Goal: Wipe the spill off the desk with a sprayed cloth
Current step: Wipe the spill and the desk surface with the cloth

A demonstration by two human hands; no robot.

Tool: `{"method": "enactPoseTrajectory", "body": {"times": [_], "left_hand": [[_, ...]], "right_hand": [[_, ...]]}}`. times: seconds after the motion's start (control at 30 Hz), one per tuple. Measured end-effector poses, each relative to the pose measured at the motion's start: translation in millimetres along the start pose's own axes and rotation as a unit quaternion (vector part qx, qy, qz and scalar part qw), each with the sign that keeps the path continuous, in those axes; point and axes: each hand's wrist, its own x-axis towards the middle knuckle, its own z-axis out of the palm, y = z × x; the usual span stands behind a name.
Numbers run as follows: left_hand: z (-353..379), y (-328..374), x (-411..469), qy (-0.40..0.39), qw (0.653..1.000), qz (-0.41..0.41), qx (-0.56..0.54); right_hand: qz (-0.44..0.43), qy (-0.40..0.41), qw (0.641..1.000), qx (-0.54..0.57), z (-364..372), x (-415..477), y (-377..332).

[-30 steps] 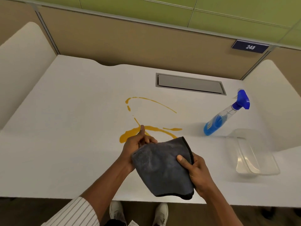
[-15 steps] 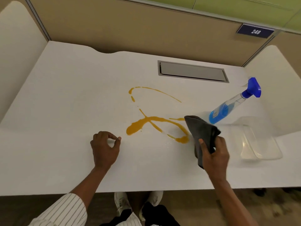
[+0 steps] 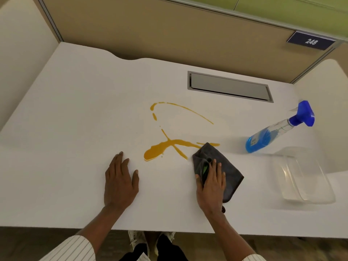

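An orange-yellow spill runs in streaks and a puddle across the middle of the white desk. A dark grey cloth lies on the desk at the spill's right end, covering part of a streak. My right hand presses flat on the cloth, fingers pointing away from me. My left hand rests palm-down on the bare desk, just left of the puddle, fingers spread, holding nothing. A spray bottle with blue liquid and a blue trigger head lies on its side at the right.
A clear plastic container sits near the desk's right front, below the bottle. A grey cable hatch is set into the desk at the back. Beige partition walls close the back and both sides. A "248" plate hangs at top right.
My right hand has brought the cloth down flat onto the desk at the spill's right end. My left hand has opened from a loose fist and now lies flat by the puddle.
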Motion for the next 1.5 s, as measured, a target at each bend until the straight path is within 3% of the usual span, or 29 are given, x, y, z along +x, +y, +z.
{"method": "enactPoseTrajectory", "body": {"times": [0.13,0.3,0.43,0.6,0.87,1.0,1.17,1.4,1.5], "left_hand": [[-1,2,0,-0.006,1.000,-0.004,0.019],[-1,3,2,-0.016,0.999,-0.002,0.041],[-1,4,3,-0.021,0.998,-0.003,0.053],[-3,6,3,-0.021,0.999,-0.007,0.050],[-6,7,3,-0.017,0.999,-0.005,0.037],[-6,8,3,-0.022,0.999,-0.008,0.039],[-6,9,3,-0.019,0.999,-0.005,0.037],[-6,9,3,-0.019,0.999,-0.007,0.035],[-6,10,3,-0.021,0.999,-0.008,0.034]], "right_hand": [[-0.040,-0.044,0.998,-0.019,3,-11,-2],[-0.014,-0.108,0.994,-0.009,-7,-42,23],[-0.041,-0.050,0.995,-0.077,-6,-12,36],[-0.051,-0.049,0.995,-0.077,1,37,12],[-0.187,-0.065,0.975,-0.102,-7,-22,22],[-0.151,-0.053,0.981,-0.114,-15,-10,47],[-0.090,-0.041,0.991,-0.089,-5,39,23],[-0.192,-0.061,0.974,-0.104,-4,-2,22],[-0.181,-0.063,0.975,-0.111,-16,-17,53]]}}
